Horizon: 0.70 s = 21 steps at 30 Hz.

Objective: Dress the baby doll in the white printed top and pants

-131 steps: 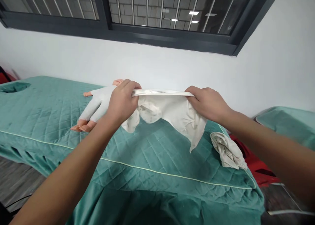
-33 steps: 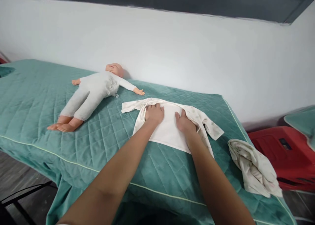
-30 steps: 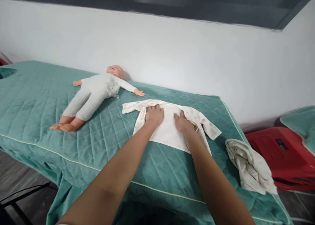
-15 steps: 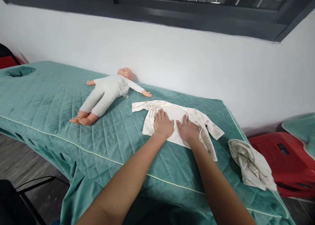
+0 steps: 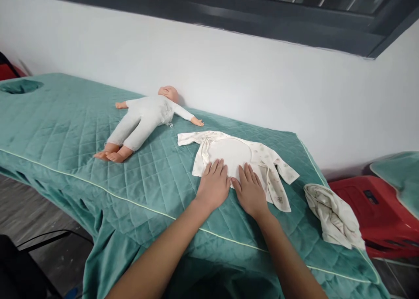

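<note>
Both hands are drawing back to the near hem of the cream baby top (image 5: 232,152), having been up on its chest approx half a sec ago. The front panel behind them is now lying flat, so the smoothing pass looks nearly run out.

Left of the top, a hard plastic doll (image 5: 144,118) in a pale bodysuit is lying face-up, arms out. The L hand (image 5: 213,186) is resting palm down w/ fingers loosely spread, fingertips on the hem. The R hand (image 5: 251,192), just beside it, is doing likewise, gripping nothing.

The top is thin, soft and faintly printed, sleeves splayed on a quilted teal cover (image 5: 65,133). Right of the top a crumpled cloth (image 5: 330,216) is sitting heaped.
</note>
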Motion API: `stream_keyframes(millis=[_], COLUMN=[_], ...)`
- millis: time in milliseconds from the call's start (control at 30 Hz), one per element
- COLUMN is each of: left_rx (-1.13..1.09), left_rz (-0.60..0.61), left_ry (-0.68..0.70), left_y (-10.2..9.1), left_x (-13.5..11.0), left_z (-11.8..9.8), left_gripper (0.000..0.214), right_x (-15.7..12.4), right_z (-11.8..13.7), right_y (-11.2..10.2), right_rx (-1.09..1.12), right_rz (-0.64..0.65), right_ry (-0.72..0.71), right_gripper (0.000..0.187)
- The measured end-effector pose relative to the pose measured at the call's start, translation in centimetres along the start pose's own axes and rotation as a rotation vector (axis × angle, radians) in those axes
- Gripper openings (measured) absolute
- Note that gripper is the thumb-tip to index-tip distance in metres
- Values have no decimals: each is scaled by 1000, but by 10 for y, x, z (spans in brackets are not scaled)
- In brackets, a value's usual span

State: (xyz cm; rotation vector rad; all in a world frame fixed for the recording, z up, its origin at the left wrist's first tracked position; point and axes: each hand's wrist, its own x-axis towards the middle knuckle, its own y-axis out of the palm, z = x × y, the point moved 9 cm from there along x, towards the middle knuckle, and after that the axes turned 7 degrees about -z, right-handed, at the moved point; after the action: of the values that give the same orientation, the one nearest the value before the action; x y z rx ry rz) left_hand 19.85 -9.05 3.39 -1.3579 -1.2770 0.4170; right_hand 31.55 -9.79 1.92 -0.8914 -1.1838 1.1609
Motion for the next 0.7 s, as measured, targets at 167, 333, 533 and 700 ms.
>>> stream_keyframes(millis=[167,333,533,700], left_rx=[-38,43,108,86], left_rz=[-147,-237,-230,-231], left_ry=[-45,-262,-249,-166], left_y=[-26,-43,-43,-42], left_x=[-22,-24,-15,-16], left_z=[16,53,69,61], left_gripper=[38,32,14,14], right_x=[14,82,150,155], right_z=[8,36,72,66], right_y=[-3,1,19,30], right_rx=[368,578,312,284], right_rz=[-29,-42,-7,-28], right_ry=[48,97,-44,-34], right_gripper=[62,57,38,26])
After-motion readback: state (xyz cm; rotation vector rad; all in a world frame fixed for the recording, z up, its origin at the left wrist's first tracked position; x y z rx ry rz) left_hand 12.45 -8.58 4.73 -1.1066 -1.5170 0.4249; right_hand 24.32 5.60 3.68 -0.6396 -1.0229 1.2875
